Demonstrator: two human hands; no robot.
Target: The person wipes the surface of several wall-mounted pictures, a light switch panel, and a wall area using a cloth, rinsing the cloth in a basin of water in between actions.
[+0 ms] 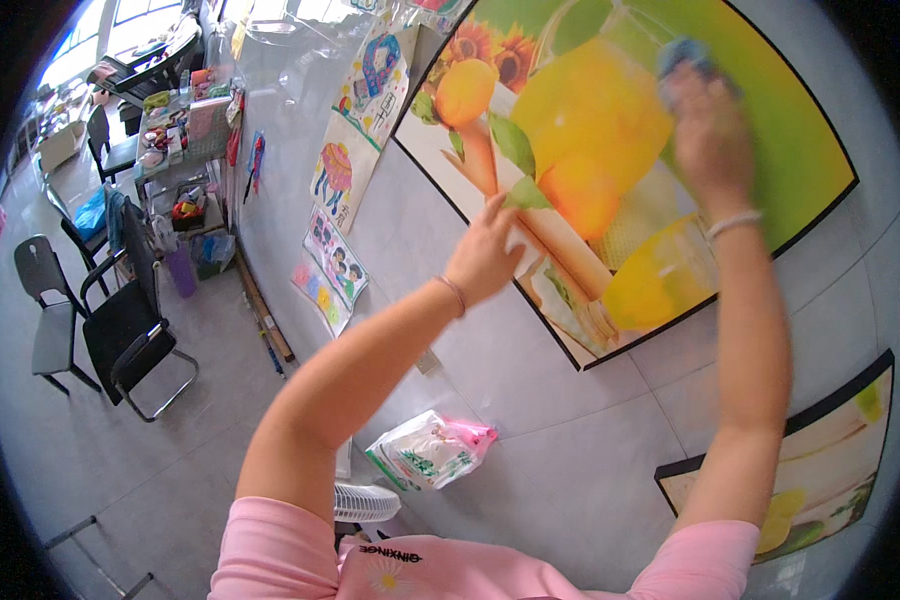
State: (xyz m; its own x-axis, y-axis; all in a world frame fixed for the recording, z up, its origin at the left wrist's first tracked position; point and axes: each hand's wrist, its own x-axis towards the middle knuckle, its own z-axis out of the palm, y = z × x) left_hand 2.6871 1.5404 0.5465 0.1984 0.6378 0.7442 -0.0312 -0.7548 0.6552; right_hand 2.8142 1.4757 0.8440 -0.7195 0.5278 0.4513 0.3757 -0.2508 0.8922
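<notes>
A large black-framed picture (592, 127) of lemons, sunflowers and green leaves is mounted on the grey tiled wall in front of me. My right hand (712, 142), blurred, presses a bluish-grey cloth (682, 60) against the green part of its surface. Lower on the left, my left hand (487, 251) rests on the picture near its black edge, fingers apart and holding nothing. Part of the picture's surface is hidden behind both hands and my right forearm.
Children's drawings (337, 176) hang left of the picture. A second framed picture (817, 457) is at lower right. Below are a plastic package (431, 450) and a white fan (366, 502). Further left stand a black armchair (131, 330), a grey chair (52, 315) and a cluttered table (184, 139).
</notes>
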